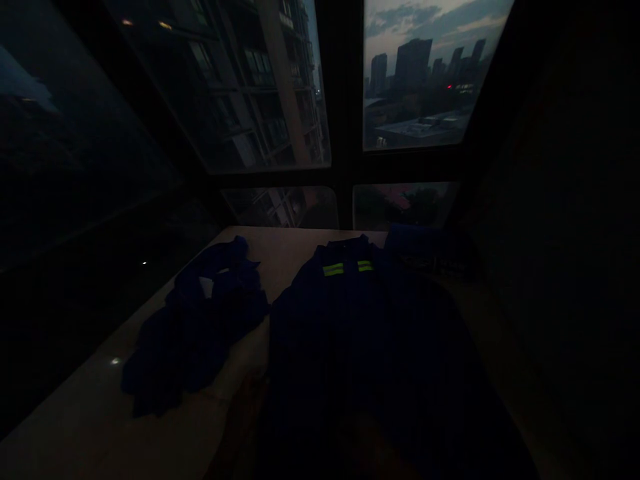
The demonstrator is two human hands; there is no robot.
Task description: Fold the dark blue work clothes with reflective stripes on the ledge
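Observation:
A dark blue jacket [350, 320] with two yellow-green reflective strips lies spread out, its collar toward the window. My left hand [247, 400] is dimly visible beside the jacket's left edge, its fingers lost in darkness. Lower down, my right hand [365, 437] shows only as a faint shape over the lower part of the jacket. Whether either hand grips the cloth cannot be made out. To the left lies a crumpled dark blue garment [200, 327] with a small white patch showing.
The garments rest on a pale surface [285, 257] below dark-framed windows [345, 120]. At the back right is another dark blue folded item [415, 240]. A dark wall [565, 233] stands on the right. The scene is very dim.

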